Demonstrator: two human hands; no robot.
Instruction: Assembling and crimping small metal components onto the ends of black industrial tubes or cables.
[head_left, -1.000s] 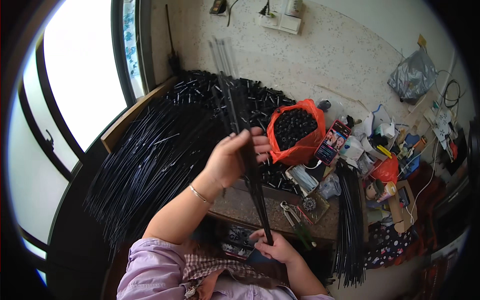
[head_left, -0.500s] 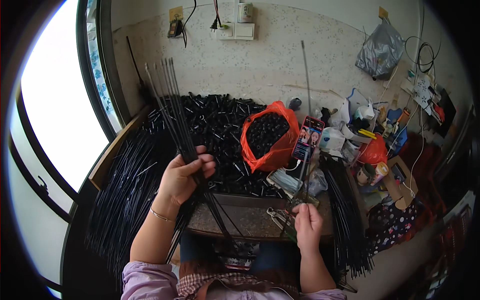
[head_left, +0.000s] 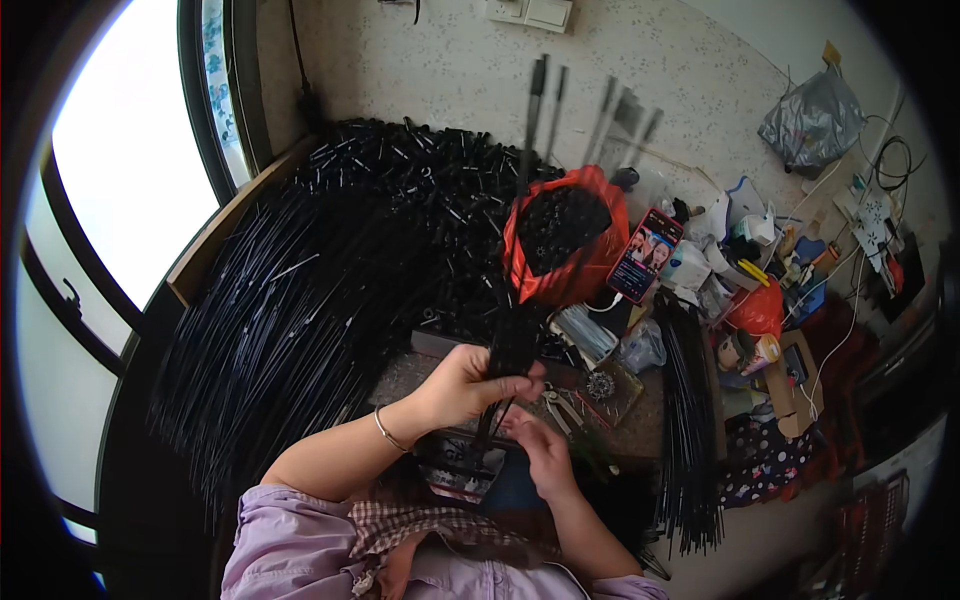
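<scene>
Above the desk (head_left: 640,430), the left hand (head_left: 465,385) grips a bundle of black rods (head_left: 515,300) upright; the right hand (head_left: 540,450) pinches its lower ends.

A speckled pale wall (head_left: 640,70) carries white switches (head_left: 530,12) at its top; left of it, a dark-framed window (head_left: 120,190) glows with daylight.

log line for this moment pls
left hand: grips bundle of black rods, upright | right hand: fingers at bundle's lower end | behind: red bag of black caps
</scene>
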